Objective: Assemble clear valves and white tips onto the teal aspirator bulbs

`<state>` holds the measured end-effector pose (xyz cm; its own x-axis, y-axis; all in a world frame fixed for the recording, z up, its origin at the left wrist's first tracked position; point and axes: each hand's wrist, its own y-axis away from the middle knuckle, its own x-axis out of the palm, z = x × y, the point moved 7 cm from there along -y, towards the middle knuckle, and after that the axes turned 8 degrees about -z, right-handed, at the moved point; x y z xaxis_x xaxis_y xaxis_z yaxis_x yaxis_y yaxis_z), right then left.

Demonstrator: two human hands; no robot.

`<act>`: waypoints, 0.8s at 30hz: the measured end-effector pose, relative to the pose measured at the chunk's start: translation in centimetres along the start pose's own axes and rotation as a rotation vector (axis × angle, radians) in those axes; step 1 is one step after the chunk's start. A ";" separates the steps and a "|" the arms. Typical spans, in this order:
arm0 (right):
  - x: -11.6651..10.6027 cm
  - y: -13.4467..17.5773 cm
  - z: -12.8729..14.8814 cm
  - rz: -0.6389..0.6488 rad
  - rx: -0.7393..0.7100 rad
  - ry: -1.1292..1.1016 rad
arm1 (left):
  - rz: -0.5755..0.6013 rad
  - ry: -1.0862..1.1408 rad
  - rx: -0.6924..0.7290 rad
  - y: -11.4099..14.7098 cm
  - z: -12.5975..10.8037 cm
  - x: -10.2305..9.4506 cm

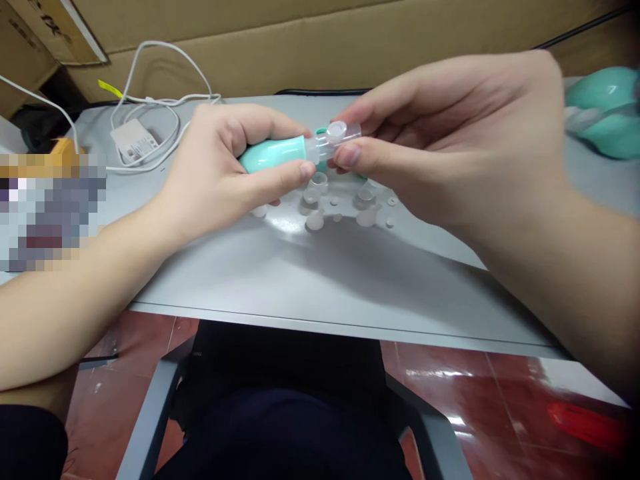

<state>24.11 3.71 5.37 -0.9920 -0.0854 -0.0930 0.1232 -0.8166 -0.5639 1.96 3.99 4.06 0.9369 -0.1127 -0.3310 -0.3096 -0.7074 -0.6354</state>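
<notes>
My left hand (235,157) is wrapped round a smooth teal bulb (275,155), held level above the table. A clear plastic tube piece (324,145) with a round port on its top meets the bulb's right end. My right hand (415,133) pinches the far end of that tube between thumb and fingers. Whether the tube is fully seated in the bulb I cannot tell. Below the hands, several small translucent plastic parts (315,220) lie on the table, some of them cup-shaped. Another teal part is partly hidden behind the tube.
On the grey table (300,280), a white adapter (134,141) and its looped cable lie at the back left. More teal bulbs (607,110) rest at the far right, one wrapped in clear plastic. Cardboard (275,53) stands along the back. A chair armrest (155,407) is below.
</notes>
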 end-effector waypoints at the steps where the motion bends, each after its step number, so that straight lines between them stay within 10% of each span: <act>1: 0.1 0.1 0.2 -0.006 0.004 -0.020 | -0.036 0.033 -0.017 0.1 -0.1 0.0; 6: 0.8 0.0 0.3 -0.026 -0.002 -0.052 | -0.177 0.054 -0.058 0.8 -0.2 0.0; 14: -0.1 0.3 -0.1 0.013 -0.059 0.019 | -0.034 -0.260 0.262 0.5 -0.7 -0.4; 24: -0.4 0.1 -0.2 0.060 -0.147 0.096 | -0.026 -0.264 0.318 0.7 -1.8 -0.3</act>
<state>24.49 3.80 5.15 -0.9764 -0.0708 -0.2040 0.1918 -0.7189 -0.6681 1.74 2.27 5.02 0.8839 0.1141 -0.4536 -0.3602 -0.4525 -0.8158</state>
